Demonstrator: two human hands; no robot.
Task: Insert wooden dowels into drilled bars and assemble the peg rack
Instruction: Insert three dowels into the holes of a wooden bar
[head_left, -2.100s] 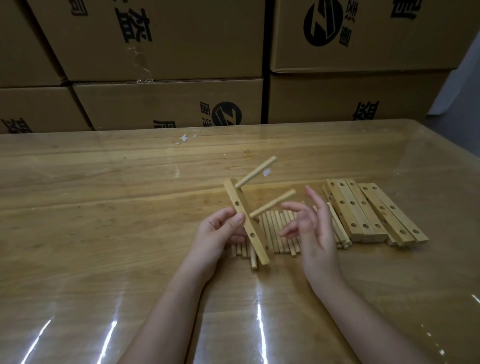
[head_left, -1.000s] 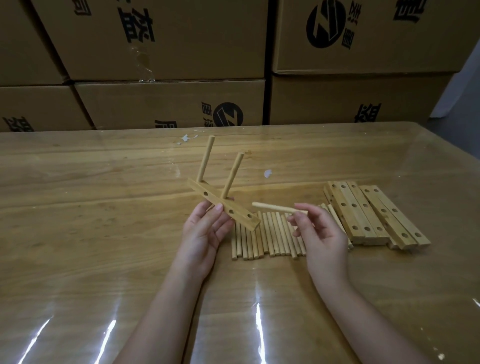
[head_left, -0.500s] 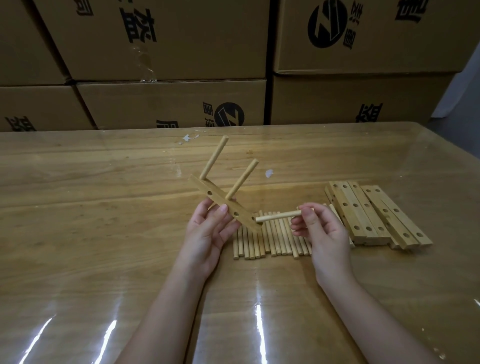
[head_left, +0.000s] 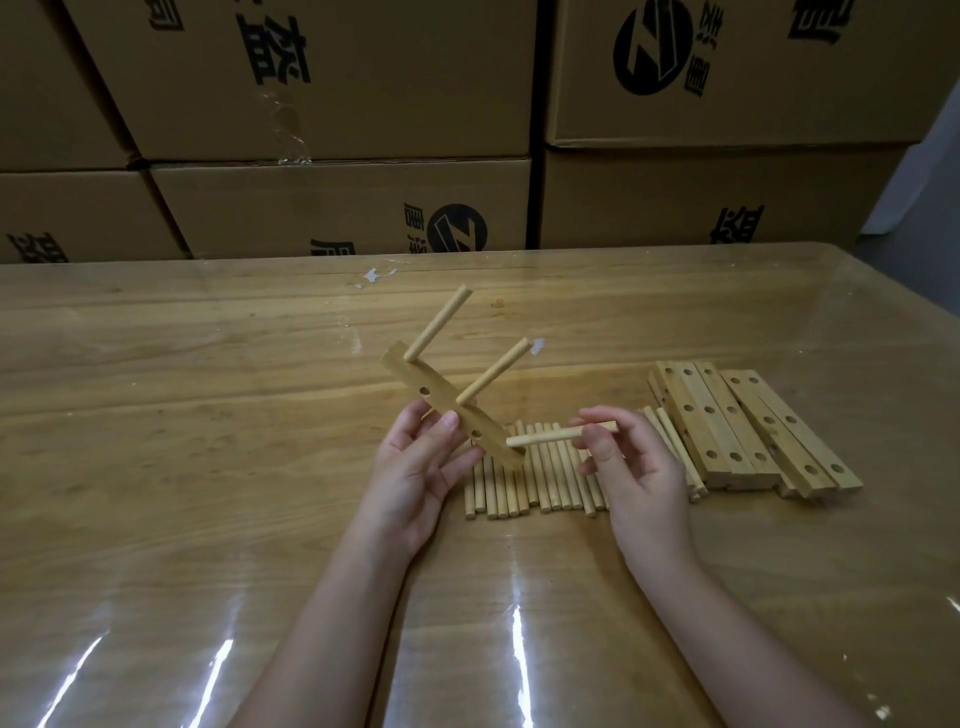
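Both forearms reach in from the near edge of the table (head_left: 156, 519) toward the row of loose dowels (head_left: 540, 483), which lies flat on the glossy top.

At the near-left corner of the row, the left hand (head_left: 415, 467) grips a drilled bar (head_left: 410, 371), thumb on its front face and fingers curled behind. The bar is held in the air, tilted, with its lower end above the row's left part and its upper end up and to the left of the row. Two inserted dowels (head_left: 439, 325) stand out of the bar, slanting up and away, with open holes showing between and below them.

Over the right part of the row, the right hand (head_left: 639, 467) pinches a single dowel (head_left: 545, 435) between thumb and fingertips. It is held nearly level, and its left tip meets the bar's lower end. I cannot tell whether it has entered a hole.

Just right of the row, touching its last dowels, lies a stack of drilled bars (head_left: 727, 426). Beyond the row, past the far table edge, stand cardboard boxes (head_left: 337, 208).
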